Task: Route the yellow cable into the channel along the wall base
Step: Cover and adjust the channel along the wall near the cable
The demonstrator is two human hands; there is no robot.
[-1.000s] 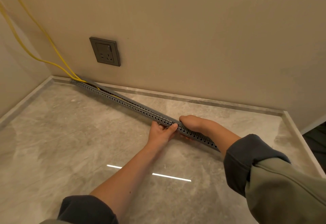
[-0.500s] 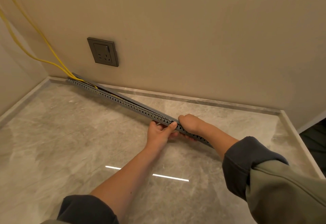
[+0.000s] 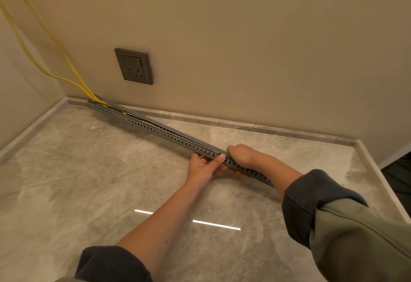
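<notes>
A long grey slotted cable channel [image 3: 155,129] lies slantwise on the marble floor, its far end near the wall corner and its near end out from the wall. Two strands of yellow cable [image 3: 55,43] drop down the wall and enter the channel's far end, showing through the open top for a short stretch. A grey lid strip sits on the channel, gaping at the far end. My left hand [image 3: 205,167] grips the channel's front side with the thumb on top. My right hand [image 3: 241,156] wraps over the channel just beside it.
A grey wall socket [image 3: 134,66] is mounted above the low stone skirting [image 3: 244,126] along the wall base. A side wall closes the left corner. The floor's raised stone edge [image 3: 378,175] runs along the right, with a dark opening beyond it.
Both hands stay on the same spot of the channel. The view has shifted slightly; the channel and cable sit much as before.
</notes>
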